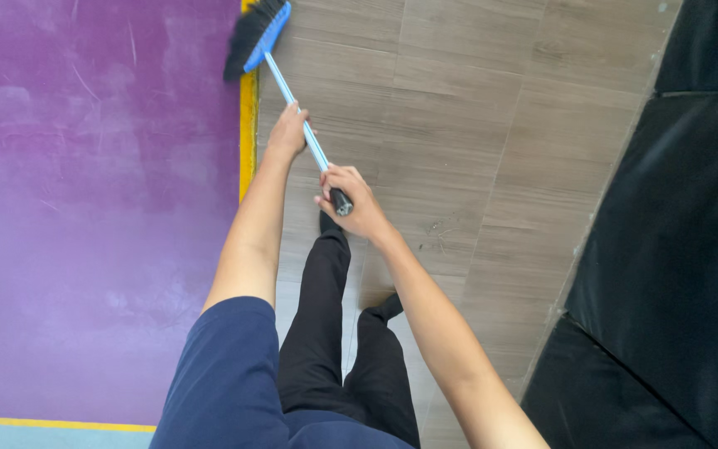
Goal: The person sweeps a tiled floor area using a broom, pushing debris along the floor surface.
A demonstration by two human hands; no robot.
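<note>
The purple mat (85,208) filled the left of the view, edged on its right by a yellow strip (248,125) and along the bottom by another yellow line above a pale blue band (43,436). The broom (292,100) slanted from upper left to lower right: its black bristles in a blue head (255,33) lay over the yellow strip at the mat's edge, well above both hands, and its thin pale blue and white handle ran down to a black end cap. The left hand (287,133) had its grip closed round the handle about midway. The right hand (351,204) had its grip closed round the handle's lower end, with the black cap showing just beside the fingers. Below the hands were navy sleeves and black trousers over a grey wood-look floor (475,125). Black mats (675,249) covered the right side
</note>
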